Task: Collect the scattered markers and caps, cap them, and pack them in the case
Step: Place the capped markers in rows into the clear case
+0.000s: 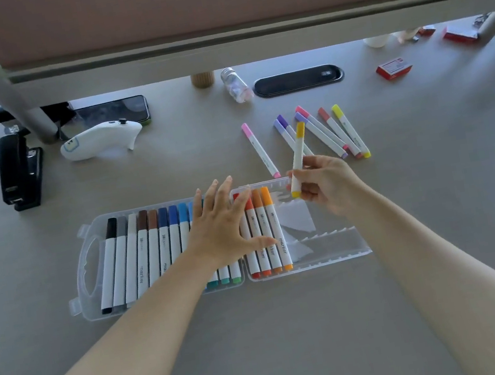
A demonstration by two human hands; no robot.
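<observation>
One capped yellow felt marker with a white barrel [298, 159] is in my right hand [326, 188], pinched near its lower end above the far right part of the clear plastic hinged case [332, 255]. Its long axis runs nearly upright and leans slightly, cap toward the bench's far edge, tail down toward the case. I judge this the packing step: the marker must be laid flat, parallel to the orange marker [276, 228] already slotted, in the free groove beside it. My left hand [223, 224] lies flat with spread fingers across the packed rows, steadying them. Seven loose pastel markers [322, 134] wait on the grey bench [264, 332] beyond the case, toward its far edge.
</observation>
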